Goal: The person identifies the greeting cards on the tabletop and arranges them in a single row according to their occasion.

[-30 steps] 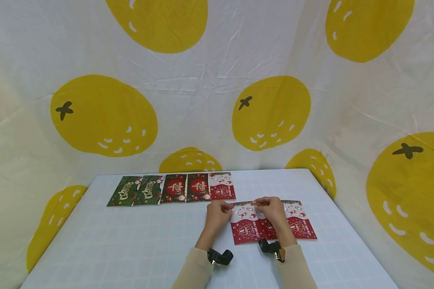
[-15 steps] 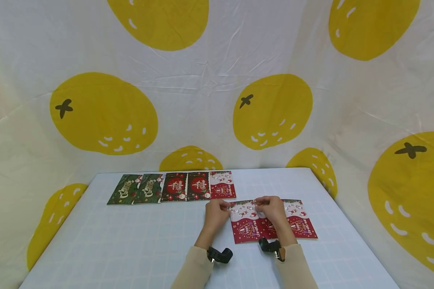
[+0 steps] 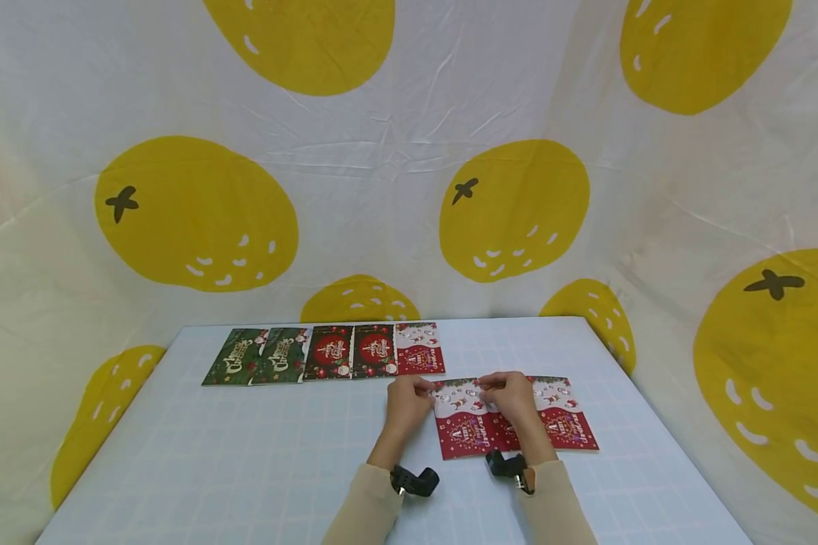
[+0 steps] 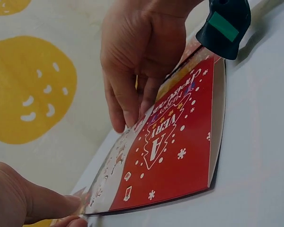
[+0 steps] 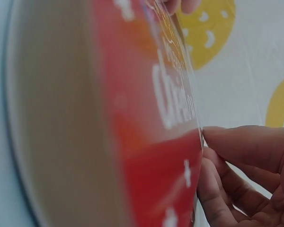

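Observation:
My left hand (image 3: pixel 409 405) pinches the upper left corner of a red-and-white Christmas card (image 3: pixel 461 420), thumb and fingertips at its edge. At the top of the same card's right side, my right hand (image 3: pixel 513 395) pinches with thumb and fingers. In the left wrist view the card's printed front faces up and its near edge stands slightly apart from the backing. A matching card (image 3: pixel 506 433) is mostly hidden under the right hand. Another matching card (image 3: pixel 564 420) lies to its right.
Along the back of the white table (image 3: pixel 245 454) lies a row of cards: two green cards (image 3: pixel 281 357), two dark red cards (image 3: pixel 373 352) and a red-and-white card (image 3: pixel 419 348). A cloth with yellow fruit prints (image 3: pixel 511 212) hangs behind and at both sides.
The right hand has shifted very slightly at the card's upper edge. The left hand and the rows of cards stay in place; the view tilts a little.

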A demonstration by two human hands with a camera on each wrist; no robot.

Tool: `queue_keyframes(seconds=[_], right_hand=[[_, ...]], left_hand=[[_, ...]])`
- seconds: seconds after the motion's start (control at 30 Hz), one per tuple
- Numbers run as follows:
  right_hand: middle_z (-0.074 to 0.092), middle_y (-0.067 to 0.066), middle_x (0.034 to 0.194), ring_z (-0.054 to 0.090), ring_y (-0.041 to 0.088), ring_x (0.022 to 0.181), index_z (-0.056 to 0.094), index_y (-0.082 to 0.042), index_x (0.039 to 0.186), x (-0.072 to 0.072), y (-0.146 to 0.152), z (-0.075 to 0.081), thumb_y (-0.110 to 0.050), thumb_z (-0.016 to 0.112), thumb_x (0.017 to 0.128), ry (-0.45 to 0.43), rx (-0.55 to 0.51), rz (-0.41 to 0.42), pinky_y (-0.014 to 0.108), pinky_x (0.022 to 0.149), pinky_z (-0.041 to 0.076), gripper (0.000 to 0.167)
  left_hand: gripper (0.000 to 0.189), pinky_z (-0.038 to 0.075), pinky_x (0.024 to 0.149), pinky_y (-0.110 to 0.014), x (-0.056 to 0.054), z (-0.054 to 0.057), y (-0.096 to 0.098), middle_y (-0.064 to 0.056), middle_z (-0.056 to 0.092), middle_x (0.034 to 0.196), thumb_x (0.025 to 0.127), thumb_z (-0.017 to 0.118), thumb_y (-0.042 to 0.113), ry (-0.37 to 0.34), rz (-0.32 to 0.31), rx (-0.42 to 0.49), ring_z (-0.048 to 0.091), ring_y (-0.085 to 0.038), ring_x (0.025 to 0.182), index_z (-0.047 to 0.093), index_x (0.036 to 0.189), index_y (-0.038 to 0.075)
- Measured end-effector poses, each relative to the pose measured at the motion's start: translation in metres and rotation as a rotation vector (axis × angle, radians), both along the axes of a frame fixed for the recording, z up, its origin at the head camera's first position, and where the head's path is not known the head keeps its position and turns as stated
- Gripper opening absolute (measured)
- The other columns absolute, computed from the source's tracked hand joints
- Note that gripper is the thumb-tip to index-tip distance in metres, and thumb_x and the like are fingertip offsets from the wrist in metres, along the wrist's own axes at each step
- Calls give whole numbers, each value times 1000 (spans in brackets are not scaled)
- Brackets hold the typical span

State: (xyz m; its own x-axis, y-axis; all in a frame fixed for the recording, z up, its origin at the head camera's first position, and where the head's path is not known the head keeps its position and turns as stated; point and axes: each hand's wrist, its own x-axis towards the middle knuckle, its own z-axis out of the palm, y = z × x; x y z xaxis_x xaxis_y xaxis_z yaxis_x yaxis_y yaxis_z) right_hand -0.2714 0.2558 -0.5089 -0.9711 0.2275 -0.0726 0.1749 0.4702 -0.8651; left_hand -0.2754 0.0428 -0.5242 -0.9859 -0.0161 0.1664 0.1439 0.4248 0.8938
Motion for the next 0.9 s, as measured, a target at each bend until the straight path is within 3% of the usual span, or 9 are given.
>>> queue_keyframes(seconds=[0.4, 0.77, 0.9], right_hand=[[75, 11, 96, 67, 24, 86, 80, 1, 105, 0, -2, -1, 6, 78, 84, 39, 13, 9, 29, 70, 52, 21], [74, 12, 97, 66, 24, 87, 80, 1, 106, 2, -2, 1, 5, 77, 86, 21, -2, 18, 31, 71, 52, 21], [75, 10, 97, 67, 24, 89, 80, 0, 107, 2, -2, 1, 4, 78, 86, 15, -4, 13, 35, 77, 54, 21]], left_hand=[[21, 53, 62, -29, 0, 1, 2, -4, 68, 79, 75, 75, -12, -38, -31, 61, 60, -13, 69, 80, 92, -1], [30, 54, 59, -27, -1, -2, 9, -2, 66, 79, 80, 75, -14, -131, -68, 108, 60, -14, 68, 81, 104, 3], [33, 51, 60, -27, 0, -2, 10, -3, 65, 80, 77, 74, -16, -103, -54, 94, 58, -14, 70, 82, 102, 4]])
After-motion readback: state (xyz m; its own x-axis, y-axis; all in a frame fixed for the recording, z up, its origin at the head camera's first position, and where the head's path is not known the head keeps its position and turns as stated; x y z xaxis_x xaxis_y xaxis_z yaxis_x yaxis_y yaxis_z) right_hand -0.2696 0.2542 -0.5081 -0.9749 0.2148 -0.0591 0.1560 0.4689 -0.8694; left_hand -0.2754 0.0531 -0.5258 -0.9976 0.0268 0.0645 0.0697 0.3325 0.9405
